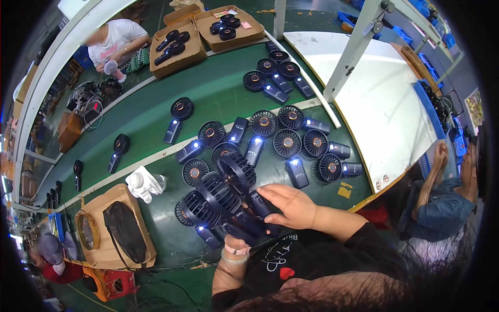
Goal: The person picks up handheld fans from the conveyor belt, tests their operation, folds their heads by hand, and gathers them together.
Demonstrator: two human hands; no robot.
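Close to my body, a bunch of dark handheld fans [221, 193] is gathered, their round caged heads pointing away from me. My left hand [237, 243] is closed around the handles from below, its fingers largely hidden by them. On the other side of the bunch, my right hand [291, 205] grips a dark handle [258, 204] between thumb and fingers. Just beyond lie several more dark fans [287, 143] with copper-coloured centres and small lit lights on their handles. One lit handle [209, 237] lies beside my left hand, its fan head partly covered by the bunch.
A green conveyor belt [148, 112] carrying fans runs beyond the bench. Cardboard trays [236, 39] stand past it. At left are a white figure-shaped object [144, 184] and a cardboard box [148, 236] holding a tape roll and black pouch. A metal post [345, 65] rises at right. Two people sit nearby.
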